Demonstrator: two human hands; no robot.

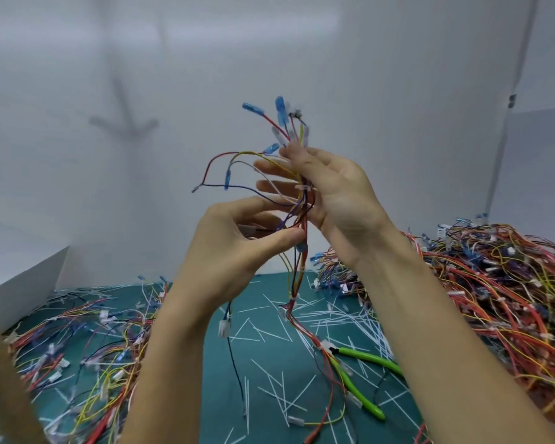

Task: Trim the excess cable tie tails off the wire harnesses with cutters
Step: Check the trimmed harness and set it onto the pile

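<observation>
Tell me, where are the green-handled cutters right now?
In the head view, the green-handled cutters lie unheld on the teal mat, lower right of centre, among cut white tie tails, just left of the big harness pile.

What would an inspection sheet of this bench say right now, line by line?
Surface: teal mat, largely covered.
Job's things: wire harness held up; green-handled cutters lying on the mat, untouched.
Clutter: white cut tie tails strewn; left harness pile; right harness pile, taller.
Hands: left hand and right hand both pinch the wire harness.
Cables: grey line down the right wall, possibly a cable.
Surroundings: white walls; white box at left.
</observation>
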